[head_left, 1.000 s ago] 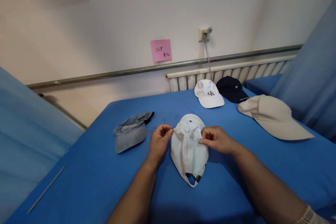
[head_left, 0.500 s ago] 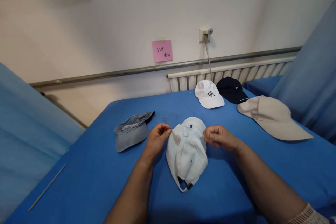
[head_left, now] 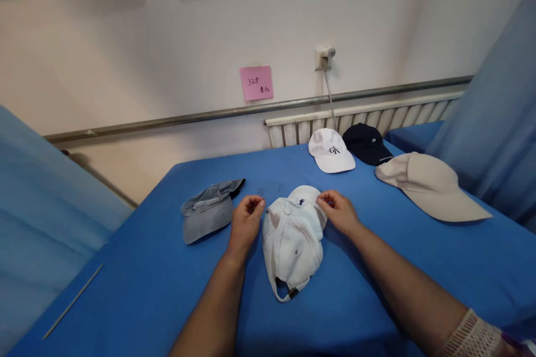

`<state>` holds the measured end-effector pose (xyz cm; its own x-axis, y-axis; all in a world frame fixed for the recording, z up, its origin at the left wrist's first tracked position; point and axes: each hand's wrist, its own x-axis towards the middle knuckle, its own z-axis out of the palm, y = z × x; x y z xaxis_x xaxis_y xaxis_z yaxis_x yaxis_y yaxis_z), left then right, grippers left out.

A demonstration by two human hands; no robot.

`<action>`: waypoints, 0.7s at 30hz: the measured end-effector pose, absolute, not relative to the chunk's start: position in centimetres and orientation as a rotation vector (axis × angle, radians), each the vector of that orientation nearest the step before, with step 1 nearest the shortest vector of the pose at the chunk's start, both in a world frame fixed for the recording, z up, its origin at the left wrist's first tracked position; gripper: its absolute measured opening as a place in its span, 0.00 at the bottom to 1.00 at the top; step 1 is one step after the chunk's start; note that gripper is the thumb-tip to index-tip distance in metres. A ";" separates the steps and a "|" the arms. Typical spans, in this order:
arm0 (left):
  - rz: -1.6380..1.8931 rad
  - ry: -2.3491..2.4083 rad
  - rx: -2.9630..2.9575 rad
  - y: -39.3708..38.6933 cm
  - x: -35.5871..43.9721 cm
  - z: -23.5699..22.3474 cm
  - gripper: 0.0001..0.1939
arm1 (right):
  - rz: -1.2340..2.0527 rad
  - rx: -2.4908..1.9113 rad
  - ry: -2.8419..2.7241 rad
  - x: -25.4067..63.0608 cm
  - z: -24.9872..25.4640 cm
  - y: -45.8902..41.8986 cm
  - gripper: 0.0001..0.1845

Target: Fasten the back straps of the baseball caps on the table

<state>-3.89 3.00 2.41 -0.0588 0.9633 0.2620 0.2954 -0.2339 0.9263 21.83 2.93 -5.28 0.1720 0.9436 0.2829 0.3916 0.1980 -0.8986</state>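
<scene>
A white cap (head_left: 293,237) lies on the blue table (head_left: 167,290) in front of me, its strap end toward me and a small dark logo at its far end. My left hand (head_left: 245,222) rests at the cap's left edge with the fingers curled in; whether they grip the fabric is hidden. On the other side, my right hand (head_left: 338,211) pinches the cap's far right edge near the brim. Both forearms reach in from the bottom of the view.
A grey cap (head_left: 209,209) lies left of my hands. At the table's far side sit a white cap with a logo (head_left: 330,150), a dark navy cap (head_left: 366,144) and a beige cap (head_left: 427,184). Blue partitions (head_left: 50,201) flank the table; a radiator (head_left: 355,117) runs behind it.
The white cap has shifted left and turned slightly, its strap end swinging left. My right hand has moved up to the cap's far edge; my left hand stayed beside it.
</scene>
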 end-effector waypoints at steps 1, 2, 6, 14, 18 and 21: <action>1.341 1.381 1.611 2.7 -3.9 2.7 0.10 | 0.670 -1.379 -1.421 21.6 -5.2 2.8 0.12; 1.342 1.390 1.670 2.4 -3.9 3.0 0.10 | 0.686 -1.382 -1.430 21.5 -5.1 2.7 0.12; 1.118 1.347 2.051 0.5 -3.4 4.8 0.15 | 0.693 -1.426 -1.400 21.8 -5.6 3.4 0.10; 0.627 1.361 2.508 -1.3 -0.7 7.6 0.16 | 0.632 -1.633 -1.348 22.9 -6.8 5.4 0.13; 0.572 1.317 2.398 -0.9 -1.0 8.2 0.10 | 0.730 -1.616 -1.351 22.9 -7.1 5.9 0.19; 0.700 1.217 2.248 -0.6 -1.7 8.8 0.07 | 0.803 -1.577 -1.341 22.8 -7.2 6.1 0.20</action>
<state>-1.66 -0.59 8.78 0.4720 0.8574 0.2052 0.6081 -0.4852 0.6283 22.83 6.10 -7.24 0.2046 0.9764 0.0686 0.4002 -0.0195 -0.9162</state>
